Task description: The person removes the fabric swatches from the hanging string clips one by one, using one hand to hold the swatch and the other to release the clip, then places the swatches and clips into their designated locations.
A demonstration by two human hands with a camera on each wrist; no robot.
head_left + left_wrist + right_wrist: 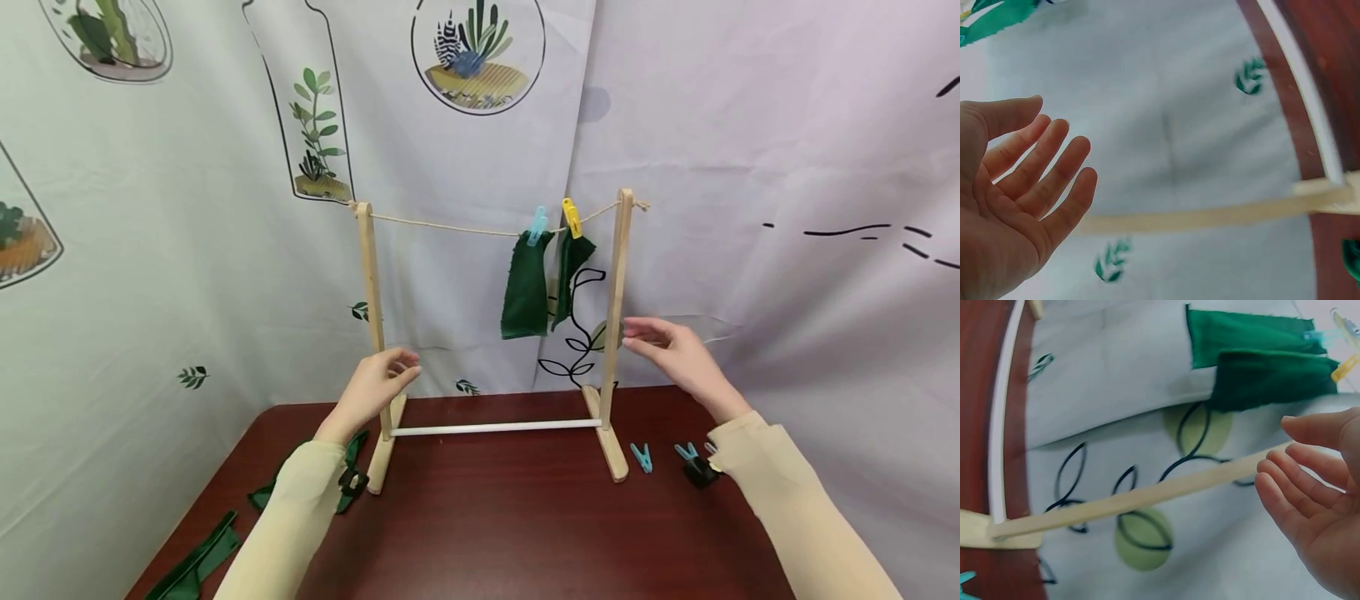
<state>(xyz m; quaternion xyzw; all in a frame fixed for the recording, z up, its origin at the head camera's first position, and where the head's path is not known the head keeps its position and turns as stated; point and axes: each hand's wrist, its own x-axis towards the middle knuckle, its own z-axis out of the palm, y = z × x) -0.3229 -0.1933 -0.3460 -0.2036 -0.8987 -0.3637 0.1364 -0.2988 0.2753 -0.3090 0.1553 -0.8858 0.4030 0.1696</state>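
Observation:
Two green cloth pieces hang from a string (442, 225) stretched between the posts of a small wooden rack (619, 300). A blue clothespin (537, 225) pins the wider green cloth (527, 287); a yellow clothespin (572, 218) pins the narrower, folded green cloth (572, 271). My left hand (378, 385) is in front of the left post (370, 275), fingers loosely bent, holding nothing. Beside the right post is my right hand (678, 358), its fingers relaxed around nothing; whether they touch the post, I cannot tell. The left wrist view also shows the left hand (1029, 181) with a bare palm.
More green cloth (198, 558) lies on the dark red table (480, 517) at the left, partly behind my left sleeve. A blue clothespin (642, 457) and a small black object (701, 472) lie right of the rack. A white bar (495, 428) joins the rack's feet.

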